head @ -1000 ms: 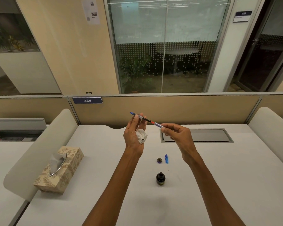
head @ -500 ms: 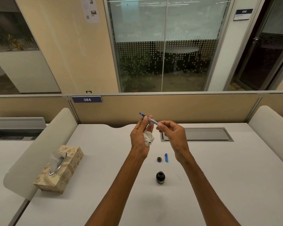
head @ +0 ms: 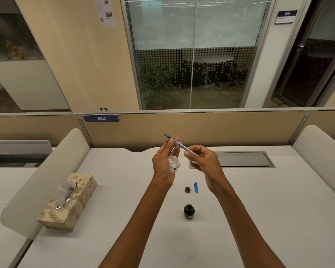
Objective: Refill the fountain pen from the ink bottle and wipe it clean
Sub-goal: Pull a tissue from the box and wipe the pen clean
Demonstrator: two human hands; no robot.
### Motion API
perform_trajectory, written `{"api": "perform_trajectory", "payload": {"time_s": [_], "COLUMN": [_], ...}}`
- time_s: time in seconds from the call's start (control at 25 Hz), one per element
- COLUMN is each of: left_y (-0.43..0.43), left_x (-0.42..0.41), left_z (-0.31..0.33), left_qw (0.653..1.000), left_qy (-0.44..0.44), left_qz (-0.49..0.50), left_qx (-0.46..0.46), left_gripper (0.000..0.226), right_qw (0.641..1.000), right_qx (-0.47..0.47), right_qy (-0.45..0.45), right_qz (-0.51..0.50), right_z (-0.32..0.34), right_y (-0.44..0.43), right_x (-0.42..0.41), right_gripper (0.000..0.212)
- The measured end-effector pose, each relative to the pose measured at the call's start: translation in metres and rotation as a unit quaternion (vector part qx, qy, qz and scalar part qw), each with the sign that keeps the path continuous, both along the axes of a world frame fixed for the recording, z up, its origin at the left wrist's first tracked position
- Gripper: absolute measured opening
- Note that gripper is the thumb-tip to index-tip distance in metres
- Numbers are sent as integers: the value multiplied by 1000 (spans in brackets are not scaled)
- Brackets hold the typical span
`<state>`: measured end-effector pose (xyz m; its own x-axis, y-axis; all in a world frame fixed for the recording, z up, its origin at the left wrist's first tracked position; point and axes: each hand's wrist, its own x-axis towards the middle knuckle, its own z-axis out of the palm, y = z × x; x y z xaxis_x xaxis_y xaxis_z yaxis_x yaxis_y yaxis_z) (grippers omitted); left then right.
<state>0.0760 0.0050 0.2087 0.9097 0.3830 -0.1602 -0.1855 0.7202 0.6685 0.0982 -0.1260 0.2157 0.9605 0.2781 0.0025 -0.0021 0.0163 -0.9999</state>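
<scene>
Both hands are raised above the white desk [head: 259, 209]. My right hand [head: 203, 159] pinches the lower end of the fountain pen [head: 179, 145], which slants up to the left with its blue tip highest. My left hand [head: 163, 159] touches the pen's upper part with its fingertips and holds a crumpled, ink-spotted white tissue [head: 174, 164] against the palm. The open dark ink bottle [head: 189, 211] stands on the desk below the hands. Its small round cap [head: 187, 189] and a blue pen cap [head: 196, 187] lie side by side just beyond it.
A patterned tissue box [head: 70, 202] with a tissue sticking out sits at the left by a curved grey divider [head: 46, 180]. A metal cable hatch [head: 244, 159] is set in the desk behind my right hand. A beige partition [head: 201, 128] closes the desk's far edge.
My hands have drawn closer together. The right hand slid up along the pen toward the left hand, so less of the barrel shows between them, and the pen tilts more steeply.
</scene>
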Motion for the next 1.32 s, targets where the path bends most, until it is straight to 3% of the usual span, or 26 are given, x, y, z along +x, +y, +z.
{"api": "perform_trajectory", "payload": {"time_s": [0.04,0.2,0.44,0.6,0.76,0.88,1.08,1.28,1.32], "left_y": [-2,-6,-2,-3,-2,-4,-9,-8,-9], "left_x": [0,1,1,3,4,4,3,3,3], "left_z": [0,-1,-3,-3,-5,-6,-5,-6,-6], "left_qw": [1000,1000,1000,1000,1000,1000,1000,1000,1000], "left_qy": [-1,-5,-10,-4,-3,0,-3,-4,-5], "left_qz": [-3,-10,-3,-7,0,-5,-17,-12,-14], "left_qx": [5,7,-3,-1,-5,-6,-22,-25,-26], "left_gripper": [20,27,22,27,31,32,26,26,27], "right_qw": [1000,998,999,997,1000,999,998,999,999], "right_qx": [-8,-41,-21,-52,-7,14,15,15,6], "right_qy": [0,55,-20,45,-8,-1,26,-20,-21], "right_qz": [-7,-9,-16,-25,-23,-39,-49,-35,-45], "right_z": [1,2,-4,-3,-5,-3,-8,-8,-8], "right_y": [1,6,0,7,-2,1,2,-3,0], "right_x": [-1,-2,3,2,4,3,2,2,2], "right_gripper": [9,40,8,35,17,2,22,5,10]}}
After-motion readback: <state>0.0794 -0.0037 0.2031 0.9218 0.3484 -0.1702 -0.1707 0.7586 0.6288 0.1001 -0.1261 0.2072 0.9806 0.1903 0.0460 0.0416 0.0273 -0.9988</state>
